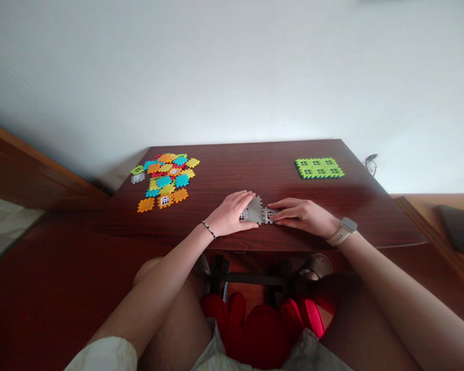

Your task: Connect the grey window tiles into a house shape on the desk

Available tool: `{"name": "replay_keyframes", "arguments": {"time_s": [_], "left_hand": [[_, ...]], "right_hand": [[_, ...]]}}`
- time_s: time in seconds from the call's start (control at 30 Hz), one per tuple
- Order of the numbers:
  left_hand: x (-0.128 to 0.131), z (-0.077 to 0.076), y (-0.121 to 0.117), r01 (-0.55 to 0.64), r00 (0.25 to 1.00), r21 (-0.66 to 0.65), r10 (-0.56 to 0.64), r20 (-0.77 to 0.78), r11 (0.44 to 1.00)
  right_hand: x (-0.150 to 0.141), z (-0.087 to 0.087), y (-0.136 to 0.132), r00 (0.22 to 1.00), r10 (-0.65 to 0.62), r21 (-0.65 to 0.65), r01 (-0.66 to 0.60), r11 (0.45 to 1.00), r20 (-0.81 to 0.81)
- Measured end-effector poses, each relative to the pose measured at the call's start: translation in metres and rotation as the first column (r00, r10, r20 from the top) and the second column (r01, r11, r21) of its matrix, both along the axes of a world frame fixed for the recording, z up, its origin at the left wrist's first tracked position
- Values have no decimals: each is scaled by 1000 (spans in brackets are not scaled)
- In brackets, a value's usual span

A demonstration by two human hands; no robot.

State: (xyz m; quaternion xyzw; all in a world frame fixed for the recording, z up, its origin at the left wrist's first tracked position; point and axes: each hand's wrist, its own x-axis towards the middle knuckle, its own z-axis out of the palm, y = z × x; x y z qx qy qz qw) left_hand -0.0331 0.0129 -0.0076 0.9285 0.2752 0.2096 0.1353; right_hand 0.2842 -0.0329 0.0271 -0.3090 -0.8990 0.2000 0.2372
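Clock read from ctr of surface (232, 170), L to R.

10 o'clock: loose tiles (163, 181), mixed colours, toothed edges, some overlapping. Prob. thin plastic, v. light; stack likely slides easily, so best lifted singly by rim.

6 o'clock: L hand (235, 212) closed round L part of grey panel (254, 211), thumb nr side, fingers far side. Panel est. light, stiff, maybe slick on flat faces; seams prob. the weak pts if flexed. Suggest hold at opp. edges, close to seam.

Just R: window tile (266, 215) against panel's R edge; R hand (284, 212) clamped on it, digits together. Full interlock: can't tell. Lattice prob. fragile; solid frame = better grip.

2 o'clock: green panel (319, 168), lying flat, apart from both hands.
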Motion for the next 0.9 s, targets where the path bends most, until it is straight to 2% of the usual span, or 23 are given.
{"name": "replay_keyframes", "arguments": {"time_s": [0.17, 0.33, 0.63, 0.9], "left_hand": [[1, 1, -1, 2, 1000, 10, -2, 0, 1000], [1, 6, -4, 22, 1000, 82, -21, -4, 996], [5, 17, -14, 256, 959, 181, -274, 79, 950], [9, 16, -17, 235, 961, 230, -260, 88, 944]], "right_hand": [[0, -3, 1, 1000, -1, 20, 0, 1000, 20], [1, -3, 1, 999, 4, 24, -5, 1000, 33], [0, -2, 1, 1000, 5, 36, -6, 999, 28], [0, -2, 1, 1000, 2, 28, -3, 1000, 17]]}}
